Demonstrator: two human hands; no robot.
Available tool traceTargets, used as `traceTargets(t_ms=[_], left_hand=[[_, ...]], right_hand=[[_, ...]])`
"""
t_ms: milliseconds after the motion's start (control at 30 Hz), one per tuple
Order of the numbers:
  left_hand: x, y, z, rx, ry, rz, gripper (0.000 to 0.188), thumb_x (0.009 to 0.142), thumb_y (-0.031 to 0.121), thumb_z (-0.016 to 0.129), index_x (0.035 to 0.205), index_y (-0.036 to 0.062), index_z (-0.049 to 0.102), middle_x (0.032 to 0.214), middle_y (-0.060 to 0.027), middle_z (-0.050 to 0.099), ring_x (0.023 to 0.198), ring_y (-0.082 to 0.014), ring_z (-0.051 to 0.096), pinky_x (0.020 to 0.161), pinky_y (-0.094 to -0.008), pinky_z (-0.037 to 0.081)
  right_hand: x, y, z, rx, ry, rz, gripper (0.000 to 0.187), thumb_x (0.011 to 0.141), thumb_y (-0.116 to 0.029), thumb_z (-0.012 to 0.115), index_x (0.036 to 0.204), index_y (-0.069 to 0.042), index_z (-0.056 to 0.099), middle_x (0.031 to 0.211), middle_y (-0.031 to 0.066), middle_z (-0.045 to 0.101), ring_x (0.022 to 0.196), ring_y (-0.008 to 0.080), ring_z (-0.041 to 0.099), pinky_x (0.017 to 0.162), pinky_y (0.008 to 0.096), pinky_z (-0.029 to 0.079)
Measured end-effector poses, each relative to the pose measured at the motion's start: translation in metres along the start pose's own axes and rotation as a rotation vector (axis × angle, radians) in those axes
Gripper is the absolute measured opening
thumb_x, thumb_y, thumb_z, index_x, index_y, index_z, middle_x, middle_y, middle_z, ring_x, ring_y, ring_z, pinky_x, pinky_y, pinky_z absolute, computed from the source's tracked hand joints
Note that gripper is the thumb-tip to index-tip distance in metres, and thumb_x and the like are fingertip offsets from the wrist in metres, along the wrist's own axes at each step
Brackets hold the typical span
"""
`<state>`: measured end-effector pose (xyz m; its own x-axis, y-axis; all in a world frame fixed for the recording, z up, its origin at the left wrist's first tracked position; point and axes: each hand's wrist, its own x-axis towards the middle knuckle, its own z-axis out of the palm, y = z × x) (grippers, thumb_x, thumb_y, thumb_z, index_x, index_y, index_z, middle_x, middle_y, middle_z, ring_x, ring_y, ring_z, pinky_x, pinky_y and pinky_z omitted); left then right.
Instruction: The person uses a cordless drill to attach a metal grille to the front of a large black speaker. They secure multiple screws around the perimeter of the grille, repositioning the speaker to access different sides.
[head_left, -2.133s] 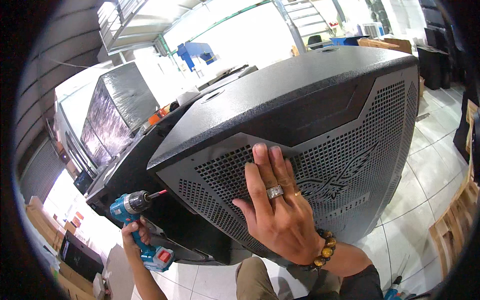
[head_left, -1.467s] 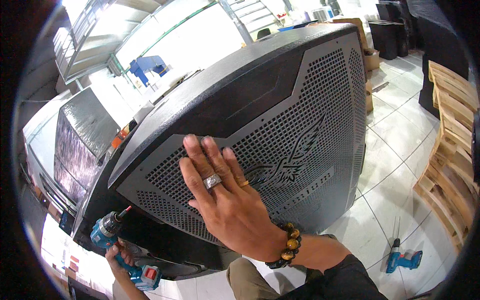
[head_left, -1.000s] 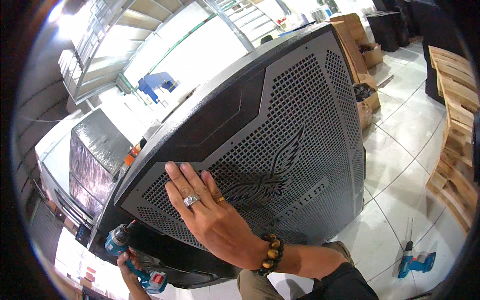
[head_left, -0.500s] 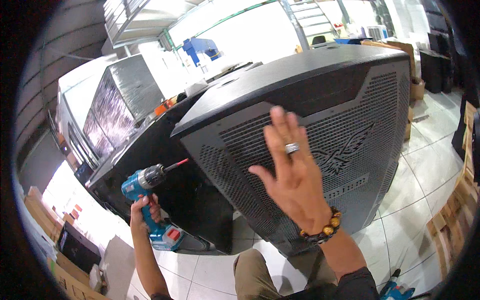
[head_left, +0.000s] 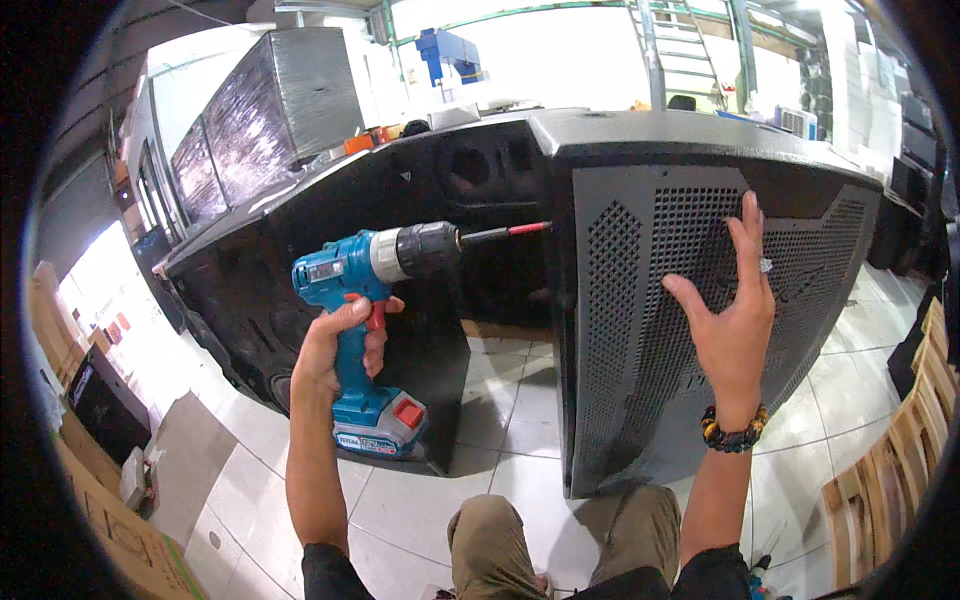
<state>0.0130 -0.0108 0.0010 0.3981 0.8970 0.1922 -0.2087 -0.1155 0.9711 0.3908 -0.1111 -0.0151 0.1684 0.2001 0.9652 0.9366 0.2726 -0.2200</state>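
My left hand (head_left: 345,345) is wrapped round the grip of a teal cordless drill (head_left: 350,275), a finger near its red trigger. A long bit (head_left: 500,233) with a red end points right from the chuck, its tip at the left side edge of a black speaker cabinet. My right hand (head_left: 735,310) rests with fingers spread on the perforated metal grille (head_left: 640,330) that covers the cabinet's front. A ring and a beaded bracelet are on that hand and wrist. Whether the bit's tip touches a screw is hidden.
Another large black cabinet (head_left: 400,200) stands behind the drill, with an orange item (head_left: 358,144) on top. Wrapped boxes (head_left: 320,90) stand at the back left. A wooden pallet (head_left: 880,470) lies at right, cardboard (head_left: 110,500) at left. A second tool (head_left: 757,580) lies on the tiled floor.
The drill has risen and moved right, bringing its bit to the cabinet's side edge. My right hand has shifted right on the grille. The view has turned, and the cabinet looks more upright.
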Motion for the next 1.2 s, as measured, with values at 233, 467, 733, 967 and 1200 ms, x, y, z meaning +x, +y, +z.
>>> traceTargets(t_ms=[233, 467, 733, 967, 1200], left_hand=[[-0.012, 0.026, -0.005, 0.071, 0.102, -0.077, 0.046, 0.084, 0.041, 0.061, 0.106, -0.0001, 0.062, 0.06, 0.0011, 0.051, 0.044, -0.0074, 0.045, 0.041, -0.022, 0.038], [-0.078, -0.037, -0.065, -0.047, 0.268, 0.274, 0.045, 0.081, 0.036, 0.064, 0.105, -0.0008, 0.06, 0.062, -0.0014, 0.055, 0.045, -0.0124, 0.052, 0.044, -0.0242, 0.044], [-0.136, -0.196, 0.026, -0.373, 0.293, 0.28, 0.054, 0.085, 0.025, 0.064, 0.132, 0.005, 0.045, 0.119, -0.0077, 0.054, 0.109, -0.0195, 0.053, 0.081, -0.0381, 0.05], [-0.134, -0.223, 0.077, 0.44, -0.555, -0.075, 0.071, 0.079, 0.024, 0.072, 0.139, 0.0076, 0.037, 0.136, -0.0133, 0.043, 0.125, -0.0246, 0.04, 0.106, -0.0422, 0.032], [-0.039, -0.113, 0.198, 0.776, -0.306, 1.02, 0.055, 0.068, 0.016, 0.075, 0.121, 0.0102, 0.06, 0.123, -0.0162, 0.044, 0.111, -0.0294, 0.043, 0.093, -0.0421, 0.036]], right_hand=[[-0.049, -0.041, -0.016, 0.069, -0.026, 0.118, 0.047, 0.076, -0.009, 0.073, 0.118, 0.001, 0.055, 0.136, 0.0157, 0.051, 0.123, 0.031, 0.052, 0.101, 0.0383, 0.041], [-0.107, -0.112, 0.0, 0.66, -0.449, 0.203, 0.041, 0.072, -0.015, 0.078, 0.108, -0.003, 0.063, 0.106, 0.0135, 0.069, 0.087, 0.0242, 0.07, 0.08, 0.0315, 0.053], [-0.151, -0.19, 0.013, 1.003, -0.595, -0.05, 0.098, 0.077, -0.034, 0.074, 0.149, -0.009, 0.011, 0.151, 0.0212, 0.018, 0.135, 0.043, 0.029, 0.108, 0.048, 0.032], [-0.182, -0.131, -0.048, 0.882, -0.613, 0.393, 0.087, 0.076, -0.022, 0.074, 0.145, -0.004, 0.025, 0.142, 0.0243, 0.033, 0.13, 0.0344, 0.039, 0.104, 0.0414, 0.036], [-0.175, -0.03, -0.144, 0.861, -0.034, 0.755, 0.082, 0.076, -0.04, 0.068, 0.138, 0.003, 0.034, 0.105, 0.0155, 0.06, 0.065, 0.0186, 0.061, 0.055, 0.0296, 0.053]])
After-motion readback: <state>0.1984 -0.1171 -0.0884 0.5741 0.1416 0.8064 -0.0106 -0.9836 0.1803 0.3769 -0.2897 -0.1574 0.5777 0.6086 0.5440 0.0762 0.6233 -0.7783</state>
